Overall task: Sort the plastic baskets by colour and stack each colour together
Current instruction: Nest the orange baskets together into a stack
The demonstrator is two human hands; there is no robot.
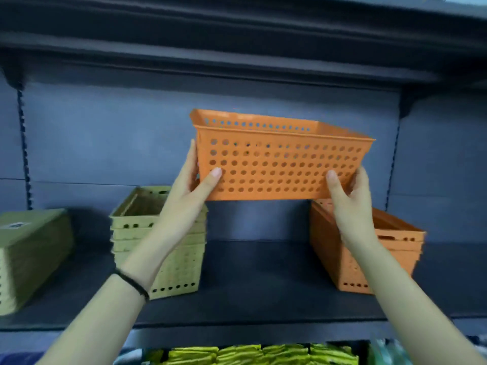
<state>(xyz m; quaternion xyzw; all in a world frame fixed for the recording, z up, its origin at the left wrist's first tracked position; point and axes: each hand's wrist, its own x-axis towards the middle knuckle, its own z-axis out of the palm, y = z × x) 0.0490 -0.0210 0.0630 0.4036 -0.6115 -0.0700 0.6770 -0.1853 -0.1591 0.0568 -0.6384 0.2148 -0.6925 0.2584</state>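
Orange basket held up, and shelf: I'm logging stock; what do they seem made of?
The orange basket looks like moulded plastic, matte: even colour, rows of round holes, flanged rim. The shelf looks like painted metal, given its slotted uprights; blur leaves that open.

Left hand (184,191) and right hand (350,204): fingers hidden behind orange basket (279,164). Far-left green stack (31,256) cut by frame edge, label blurred. Orange stack (402,248) partly behind right forearm.
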